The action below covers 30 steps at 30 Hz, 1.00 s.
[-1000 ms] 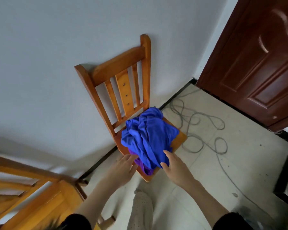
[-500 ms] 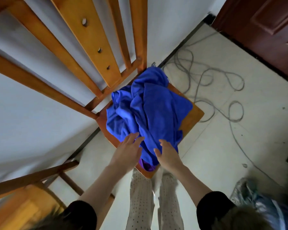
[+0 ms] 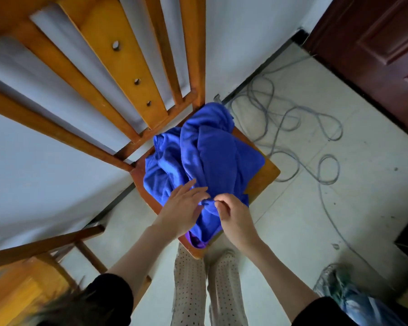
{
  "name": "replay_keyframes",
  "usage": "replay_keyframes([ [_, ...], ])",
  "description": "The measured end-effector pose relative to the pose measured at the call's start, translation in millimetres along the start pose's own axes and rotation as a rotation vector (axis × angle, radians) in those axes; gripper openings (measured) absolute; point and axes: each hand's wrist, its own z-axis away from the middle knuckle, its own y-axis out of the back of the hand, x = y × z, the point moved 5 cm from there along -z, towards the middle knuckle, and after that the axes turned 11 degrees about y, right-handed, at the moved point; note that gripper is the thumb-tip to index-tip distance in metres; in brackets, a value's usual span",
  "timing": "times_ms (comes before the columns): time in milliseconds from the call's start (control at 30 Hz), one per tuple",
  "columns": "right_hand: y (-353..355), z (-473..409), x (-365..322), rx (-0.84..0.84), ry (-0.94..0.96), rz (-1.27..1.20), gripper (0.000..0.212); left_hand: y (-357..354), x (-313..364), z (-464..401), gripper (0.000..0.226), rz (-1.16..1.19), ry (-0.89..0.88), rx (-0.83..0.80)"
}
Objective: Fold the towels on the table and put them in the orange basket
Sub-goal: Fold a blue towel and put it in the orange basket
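Bending over the wooden chair (image 3: 266, 175), I was right at the very start of this job, just picking up the first towel rather than folding anything. The blue towels (image 3: 210, 161) were heaped in a crumpled pile on the chair seat, pushed up against the slatted back, with a bit of purple cloth (image 3: 196, 241) poking out from under the near edge. My right hand (image 3: 233, 215) had its grip closed in a pinch on a bunched fold at the near side of the pile, fingers and thumb curled around the fabric. My left hand (image 3: 181, 208) was different: fingers fairly straight and spread, lying flat on the cloth just beside the pinch, not holding anything, more like steadying the heap. No orange basket was anywhere in sight, and neither was a table, so honestly none of the task looked done yet. I figured the next move needed me to lift that pinched fold up and away so one towel came free of the tangle, then hunt for a corner with the left hand so I could spread it out. Since the pile was all twisted together, I guessed a second towel could easily drag along and slide off onto the floor (image 3: 316, 220), where a loose grey cable (image 3: 290, 128) lay in loops beside the chair.
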Motion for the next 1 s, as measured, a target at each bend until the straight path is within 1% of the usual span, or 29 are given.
replay_keyframes([
  [100, 41.2, -4.9, -34.0, -0.050, 0.139, -0.005, 0.017, 47.0, 28.8, 4.5, 0.021, 0.109, -0.029, 0.159],
  [200, 92.4, -19.5, -76.6, -0.041, 0.263, 0.064, 0.016, 106.8, 57.6, 11.0, 0.017, 0.194, -0.022, 0.294],
  [333, 164.4, -31.0, -146.6, 0.063, 0.414, 0.111, 0.017, 191.4, 102.6, 30.1, 0.017, 0.305, -0.032, 0.437],
  [433, 214.2, -24.4, -203.4, 0.133, 0.538, 0.121, 0.015, 252.6, 135.9, 55.1, 0.009, 0.383, -0.046, 0.541],
  [500, 243.5, -13.7, -240.1, 0.172, 0.620, 0.136, 0.013, 289.6, 155.6, 77.9, 0.003, 0.401, -0.075, 0.613],
  [567, 268.2, 1.3, -272.4, 0.208, 0.692, 0.173, 0.013, 322.3, 173.2, 105.9, 0.008, 0.378, -0.117, 0.708],
  [600, 277.6, 10.1, -286.5, 0.226, 0.721, 0.198, 0.013, 335.4, 180.0, 120.8, 0.006, 0.357, -0.124, 0.759],
  [633, 284.2, 19.2, -299.4, 0.238, 0.748, 0.217, 0.013, 346.1, 184.2, 135.7, 0.003, 0.333, -0.122, 0.810],
  [667, 287.5, 28.5, -310.9, 0.242, 0.772, 0.230, 0.013, 354.3, 185.3, 150.8, 0.005, 0.317, -0.096, 0.856],
  [800, 280.4, 60.6, -343.3, 0.220, 0.819, 0.263, 0.014, 368.2, 166.7, 210.7, 0.009, 0.343, 0.051, 0.976],
  [900, 257.9, 76.2, -365.8, 0.111, 0.862, 0.282, 0.012, 367.3, 141.0, 254.6, 0.006, 0.360, 0.173, 1.053],
  [1000, 230.1, 92.3, -394.0, -0.021, 0.887, 0.217, 0.016, 360.4, 112.5, 301.3, 0.006, 0.418, 0.307, 1.121],
])
